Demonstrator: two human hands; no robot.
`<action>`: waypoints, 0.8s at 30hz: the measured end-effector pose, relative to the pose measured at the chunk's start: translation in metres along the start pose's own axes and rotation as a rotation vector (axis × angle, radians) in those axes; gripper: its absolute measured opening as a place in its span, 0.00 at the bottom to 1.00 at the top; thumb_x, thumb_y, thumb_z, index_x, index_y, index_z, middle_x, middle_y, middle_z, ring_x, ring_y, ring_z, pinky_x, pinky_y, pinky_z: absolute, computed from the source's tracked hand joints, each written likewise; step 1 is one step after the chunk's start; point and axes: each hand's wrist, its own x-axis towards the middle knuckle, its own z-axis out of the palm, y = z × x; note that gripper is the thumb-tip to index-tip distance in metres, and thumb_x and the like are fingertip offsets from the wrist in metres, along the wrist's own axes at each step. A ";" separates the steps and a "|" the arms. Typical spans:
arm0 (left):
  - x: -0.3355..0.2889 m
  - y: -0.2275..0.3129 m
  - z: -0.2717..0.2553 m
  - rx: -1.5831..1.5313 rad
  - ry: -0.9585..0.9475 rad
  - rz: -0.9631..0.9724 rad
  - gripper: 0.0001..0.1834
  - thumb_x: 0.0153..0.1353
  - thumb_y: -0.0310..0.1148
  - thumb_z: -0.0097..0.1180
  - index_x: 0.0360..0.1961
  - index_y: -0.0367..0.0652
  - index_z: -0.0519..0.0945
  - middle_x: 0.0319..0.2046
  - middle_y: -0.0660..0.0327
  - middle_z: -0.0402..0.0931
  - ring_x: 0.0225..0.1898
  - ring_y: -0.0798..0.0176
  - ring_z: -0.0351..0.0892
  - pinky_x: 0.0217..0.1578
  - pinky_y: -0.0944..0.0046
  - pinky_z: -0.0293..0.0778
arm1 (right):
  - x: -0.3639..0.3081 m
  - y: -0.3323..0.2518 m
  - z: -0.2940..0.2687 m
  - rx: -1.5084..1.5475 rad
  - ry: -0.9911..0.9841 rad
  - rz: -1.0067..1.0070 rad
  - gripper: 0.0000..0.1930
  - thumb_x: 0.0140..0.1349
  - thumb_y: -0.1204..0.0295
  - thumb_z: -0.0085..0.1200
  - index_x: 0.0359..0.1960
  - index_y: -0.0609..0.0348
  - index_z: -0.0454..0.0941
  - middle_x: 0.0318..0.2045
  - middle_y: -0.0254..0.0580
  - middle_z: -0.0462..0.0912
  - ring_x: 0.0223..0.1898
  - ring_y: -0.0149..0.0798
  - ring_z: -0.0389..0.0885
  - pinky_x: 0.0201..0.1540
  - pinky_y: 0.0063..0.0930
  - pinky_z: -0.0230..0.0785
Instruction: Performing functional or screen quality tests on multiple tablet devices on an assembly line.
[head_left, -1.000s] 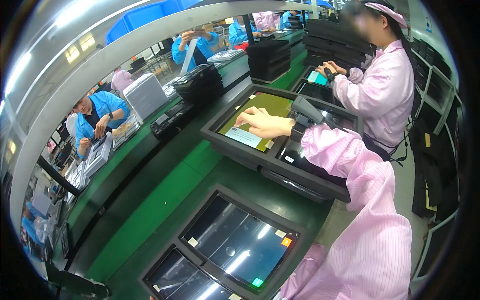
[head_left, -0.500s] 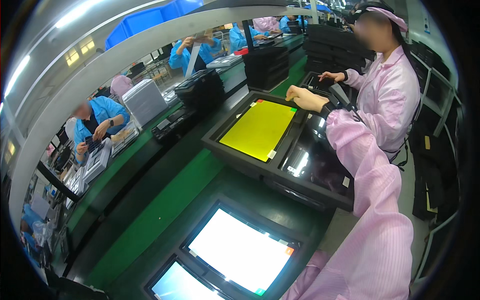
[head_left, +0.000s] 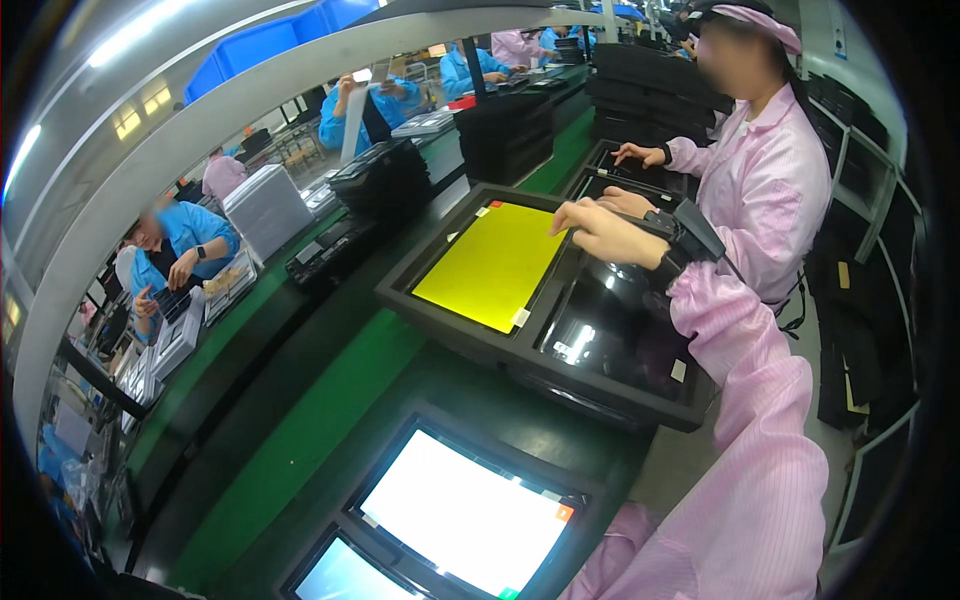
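My right hand point(head_left: 612, 236) reaches in from the right in a pink striped sleeve, with a black band on the wrist. Its fingers are bent and somewhat apart, and a fingertip is at the upper right edge of a lit yellow display panel point(head_left: 490, 268). I see nothing held in it. The panel lies in a dark foam tray point(head_left: 440, 318). Beside it in the same tray lies a dark, glossy panel point(head_left: 610, 325), partly under my wrist. My left hand is out of view.
Nearer me, a white lit panel point(head_left: 470, 500) and a pale blue lit one point(head_left: 350, 575) lie on the green bench point(head_left: 290, 470). A co-worker in pink point(head_left: 770, 180) works at another tray. Black tray stacks point(head_left: 505, 135) stand beyond; people in blue sit across.
The whole view has shifted slightly. My right hand has moved from the yellow panel's upper right corner nearer along its right edge, and its fingers have loosened. A co-worker's second hand now shows behind it.
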 end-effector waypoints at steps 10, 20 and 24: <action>0.003 -0.007 0.000 0.011 0.002 0.033 0.27 0.62 0.34 0.49 0.57 0.32 0.59 0.53 0.41 0.63 0.54 0.47 0.66 0.58 0.51 0.62 | 0.001 0.017 0.004 -0.082 0.079 0.114 0.19 0.49 0.82 0.40 0.46 0.58 0.68 0.46 0.40 0.78 0.56 0.46 0.64 0.60 0.38 0.57; 0.002 0.006 0.000 0.003 -0.005 -0.002 0.26 0.60 0.31 0.47 0.58 0.32 0.60 0.54 0.41 0.62 0.55 0.47 0.65 0.59 0.51 0.60 | 0.000 -0.024 0.015 0.059 -0.157 -0.208 0.17 0.51 0.80 0.38 0.42 0.56 0.72 0.44 0.26 0.83 0.58 0.39 0.59 0.65 0.41 0.41; 0.002 0.007 -0.001 -0.002 -0.003 -0.019 0.26 0.59 0.30 0.47 0.58 0.32 0.60 0.54 0.41 0.61 0.55 0.47 0.64 0.59 0.51 0.59 | 0.000 -0.029 0.018 0.059 -0.190 -0.218 0.16 0.52 0.79 0.38 0.43 0.57 0.71 0.45 0.26 0.82 0.59 0.39 0.59 0.66 0.41 0.40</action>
